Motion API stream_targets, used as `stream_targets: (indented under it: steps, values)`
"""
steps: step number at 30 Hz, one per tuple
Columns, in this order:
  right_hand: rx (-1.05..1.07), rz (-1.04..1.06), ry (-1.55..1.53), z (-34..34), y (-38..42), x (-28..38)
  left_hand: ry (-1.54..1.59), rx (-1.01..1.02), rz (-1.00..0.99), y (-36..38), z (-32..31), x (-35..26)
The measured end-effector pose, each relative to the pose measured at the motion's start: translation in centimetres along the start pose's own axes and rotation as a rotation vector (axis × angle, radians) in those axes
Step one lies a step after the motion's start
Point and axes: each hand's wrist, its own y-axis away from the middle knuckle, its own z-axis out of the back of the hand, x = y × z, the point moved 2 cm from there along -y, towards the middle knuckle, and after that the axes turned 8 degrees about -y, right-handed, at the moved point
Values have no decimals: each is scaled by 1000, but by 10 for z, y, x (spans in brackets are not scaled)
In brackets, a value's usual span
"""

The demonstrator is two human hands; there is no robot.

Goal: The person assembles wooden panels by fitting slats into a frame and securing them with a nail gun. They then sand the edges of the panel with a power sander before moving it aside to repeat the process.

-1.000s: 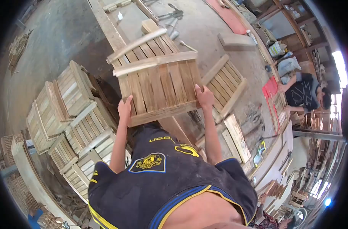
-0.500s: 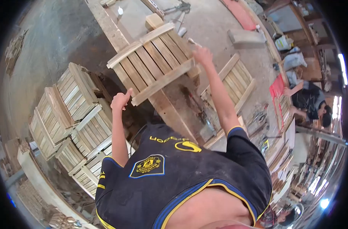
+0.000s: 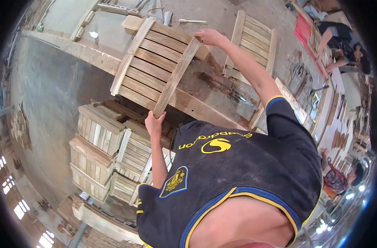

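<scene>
A slatted wooden panel [image 3: 152,68] with a rail along each side rests on wooden beams in front of me. My left hand [image 3: 155,122] grips the near left end of its closer rail [image 3: 178,76], thumb and fingers around the wood. At the far end of that rail, my right hand [image 3: 210,37] is closed over the corner. A thin light stick-like tool [image 3: 192,20] lies just beyond my right hand. Under the panel's far side, a wooden block [image 3: 132,24] sticks out.
Stacked slatted panels [image 3: 99,142] stand at left. Another slatted panel [image 3: 254,41] lies to the right, near a clamp-like tool [image 3: 238,96]. A long beam [image 3: 89,56] runs beneath the work. One co-worker [image 3: 341,45] bends over a red piece [image 3: 306,31]; another person [image 3: 339,177] is lower right.
My left hand, loosely beside the panel before, now grips the rail's near end. My right hand has moved onto the far end, away from the stick-like tool. The camera view has turned.
</scene>
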Motion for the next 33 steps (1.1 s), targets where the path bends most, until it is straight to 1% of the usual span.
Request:
stream_targets:
  steps: [1,4,7,9,12,14,15,17,18,19,20,21,22,23,24,25,26,27,28,29,30,31,32,33]
  values:
    - [17,10,20,1,1,1,-14,9,-15,2,0,-3]
    - [16,-2,-30,6,6,4,122,-102,-52,5,-5,-2]
    - [52,-18,-24,8,2,5,122,-108,-37,4,-4,-3]
    - [71,-98,-1,8,-1,7,127,-97,-86,-1,-9,2]
    - [42,-126,-57,4,4,4,108,-119,-88,-3,-12,8]
    - [-84,-7,-122,-7,2,-4,70,-124,-126,-6,-15,14]
    - [-89,-23,-123,-5,1,-6,36,-138,-144,-6,-14,12]
    - [2,-80,-173,-8,6,-6,74,-105,-130,-5,-14,11]
    - [-2,-96,-176,-2,16,-2,43,-99,-112,-6,-14,13]
    - [-114,-123,-190,6,28,0,15,-94,-95,-8,-15,15]
    - [-225,-151,-204,15,41,1,31,-25,-41,-9,-17,19]
    - [-362,-234,-321,20,59,-8,32,-16,-51,-5,-15,19]
    - [-502,-313,-433,29,82,-22,-128,-110,-44,2,-13,18]
    - [-564,-510,-369,27,108,-45,-287,-204,-38,7,-10,13]
    - [-626,-709,-299,21,138,-71,-278,-199,-54,8,-6,7]
    - [-673,-922,-175,12,170,-94,-343,-152,-44,11,2,-2]
    - [-639,-1152,-70,-12,204,-130,-406,-103,-34,13,13,-22]
    - [-587,-1289,-68,-13,236,-139,-248,151,132,10,44,-84]
    - [-536,-1423,-65,-13,261,-140,-185,226,98,4,49,-110]
    - [-467,-1500,-86,-17,277,-145,-119,297,57,-3,43,-129]
    - [-410,-1580,-107,-26,293,-155,-100,302,24,-10,30,-142]
    - [-417,-1556,-212,-50,307,-175,12,362,-119,-18,15,-157]
    - [-410,-1449,-563,-40,315,-167,125,429,-282,-28,1,-175]
    - [-470,-1518,-376,-46,314,-169,187,452,-420,-30,-12,-200]
